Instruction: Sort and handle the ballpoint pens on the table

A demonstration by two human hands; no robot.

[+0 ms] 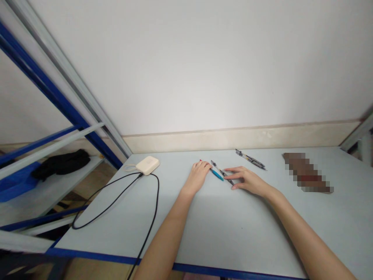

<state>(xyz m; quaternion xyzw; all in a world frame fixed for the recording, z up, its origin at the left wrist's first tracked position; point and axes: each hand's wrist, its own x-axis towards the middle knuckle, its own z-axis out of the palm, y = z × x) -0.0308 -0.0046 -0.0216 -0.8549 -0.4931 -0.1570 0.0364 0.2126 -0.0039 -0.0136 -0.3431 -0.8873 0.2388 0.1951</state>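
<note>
My left hand lies on the grey table, fingers curled over the end of a blue pen. My right hand rests flat beside it, fingers spread, its fingertips touching a dark pen that lies between the two hands. Neither pen is lifted off the surface. A red tip shows just beyond my left hand's fingers.
Another dark pen lies farther back near the wall. A blurred brown object sits at the right. A cream box with a black cable lies at the left. Blue shelving stands to the left, with a black cloth on it.
</note>
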